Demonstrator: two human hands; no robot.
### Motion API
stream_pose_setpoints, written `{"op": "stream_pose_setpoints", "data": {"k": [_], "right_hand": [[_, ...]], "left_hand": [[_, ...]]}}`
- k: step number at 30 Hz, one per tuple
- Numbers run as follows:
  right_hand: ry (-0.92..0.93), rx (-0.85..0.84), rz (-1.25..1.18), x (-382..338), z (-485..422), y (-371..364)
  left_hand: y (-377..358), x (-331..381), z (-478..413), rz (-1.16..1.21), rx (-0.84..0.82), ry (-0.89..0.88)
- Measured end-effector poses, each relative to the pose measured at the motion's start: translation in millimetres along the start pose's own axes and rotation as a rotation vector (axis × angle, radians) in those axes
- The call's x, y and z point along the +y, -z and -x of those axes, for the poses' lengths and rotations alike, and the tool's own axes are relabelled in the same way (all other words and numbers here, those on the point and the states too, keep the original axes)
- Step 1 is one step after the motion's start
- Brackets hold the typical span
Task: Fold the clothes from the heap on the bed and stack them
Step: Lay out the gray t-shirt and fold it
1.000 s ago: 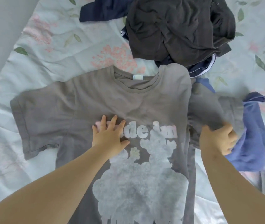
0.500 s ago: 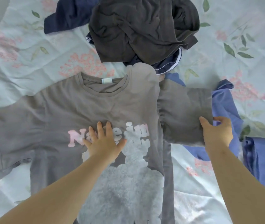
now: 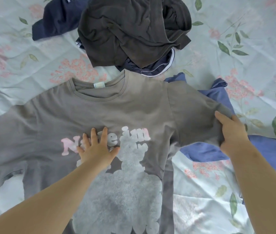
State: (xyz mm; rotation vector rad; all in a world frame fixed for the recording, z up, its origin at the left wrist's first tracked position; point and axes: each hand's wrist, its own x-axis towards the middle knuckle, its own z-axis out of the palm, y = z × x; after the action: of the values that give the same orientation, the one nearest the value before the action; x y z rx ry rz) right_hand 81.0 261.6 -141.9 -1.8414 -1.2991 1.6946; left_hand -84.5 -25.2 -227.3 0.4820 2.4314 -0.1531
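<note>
The grey T-shirt lies face up on the floral bedsheet, the left hand pressing its print with straight spread fingers, the right hand pinching its sleeve over a blue garment, below the dark heap.

— Anything covered on the T-shirt?
— Middle letters of the pink print, under the left hand. Hem lost past the bottom edge; 1 sleeve clipped at the left edge.
— Neck label?
— Too small to read.
— Around the right hand?
— Fingertips tucked behind the other sleeve. Blue garment partly under that sleeve, cut by the right edge.
— Under the dark heap?
— Navy garment, mostly buried. Both forearms cut off below.
</note>
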Motion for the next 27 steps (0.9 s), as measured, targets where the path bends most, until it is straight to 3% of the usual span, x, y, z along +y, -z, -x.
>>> {"op": "stream_pose_setpoints", "data": {"k": [3, 6, 9, 11, 13, 17, 19, 23, 27], "right_hand": [[-0.049, -0.192, -0.181, -12, 9, -13], [0.198, -0.428, -0.143, -25, 30, -47], [0.374, -0.755, 0.358, -19, 60, -101], [0.262, -0.95, 0.723, -1, 77, -129], [0.194, -0.862, 0.825, 21, 81, -137], [0.356, -0.302, 0.761, 66, 75, -107], [0.371, -0.143, 0.859, 89, 73, -88], [0.349, -0.166, 1.013, 112, 70, -62], [0.45, -0.158, 0.846, 110, 59, -61]], "left_hand": [[7, -5, -2, 0.101, -0.01, -0.012], [19, -17, -3, 0.417, 0.054, -0.053], [33, -28, -1, 0.844, 0.112, 0.051], [40, -33, 0, 1.041, 0.124, 0.15], [40, -36, -3, 1.12, 0.089, 0.19], [33, -20, -5, 1.063, -0.019, 0.171], [27, -4, -4, 1.025, -0.045, 0.118], [16, 22, -7, 0.942, 0.022, 0.116], [15, 33, -13, 1.164, 0.084, 0.035]]}}
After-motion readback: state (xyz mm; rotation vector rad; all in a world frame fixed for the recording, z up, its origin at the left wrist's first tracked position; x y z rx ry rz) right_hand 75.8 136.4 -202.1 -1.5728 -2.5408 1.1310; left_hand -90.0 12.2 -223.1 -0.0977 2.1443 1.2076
